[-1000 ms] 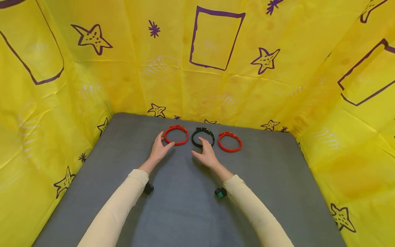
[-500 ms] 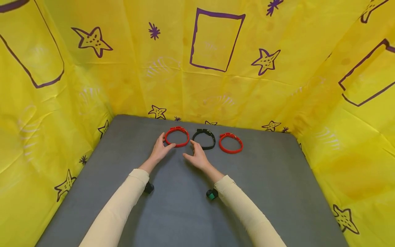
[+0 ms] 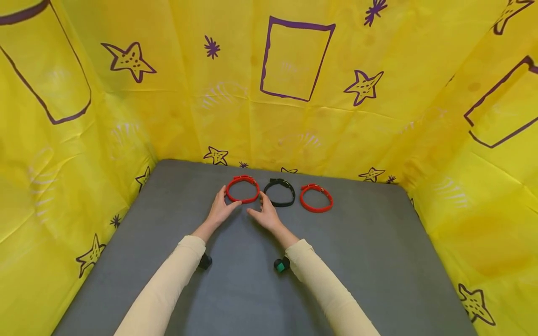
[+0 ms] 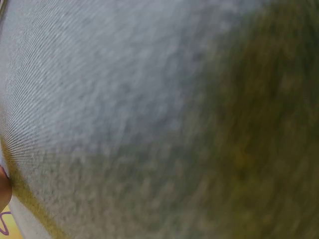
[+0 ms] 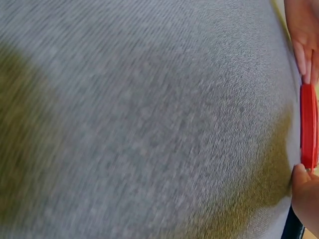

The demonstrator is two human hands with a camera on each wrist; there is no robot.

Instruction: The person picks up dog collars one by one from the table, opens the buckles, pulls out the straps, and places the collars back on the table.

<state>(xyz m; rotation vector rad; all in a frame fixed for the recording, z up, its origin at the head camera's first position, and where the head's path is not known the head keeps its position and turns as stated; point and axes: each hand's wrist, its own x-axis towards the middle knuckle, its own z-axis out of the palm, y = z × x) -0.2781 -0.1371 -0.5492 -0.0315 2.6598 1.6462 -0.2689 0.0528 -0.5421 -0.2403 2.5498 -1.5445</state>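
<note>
Three buckled collars lie in a row on the grey table. My left hand (image 3: 220, 208) is at the left side of the left red collar (image 3: 251, 200), fingers by its edge and thumb near its front. On the other side, my right hand (image 3: 266, 214) has its fingertips between that collar and the black collar (image 3: 284, 204). The right wrist view shows the red collar (image 5: 308, 127) edge-on, with straight left fingers (image 5: 308, 57) at one end and a right fingertip (image 5: 299, 174) at the other. Further right lies the second red collar (image 3: 318, 209). In the left wrist view only a fingertip (image 4: 4, 189) shows.
Grey cloth covers the table (image 3: 370, 252). Yellow sheets (image 3: 235, 121) with purple drawings of stars and outlines rise behind it and on both sides. A dark wrist camera (image 3: 281, 265) hangs below the right cuff, and another (image 3: 205, 261) below the left.
My right hand has moved left from the black collar to the right side of the left red collar. The left hand stays beside that collar. The view has tipped up slightly.
</note>
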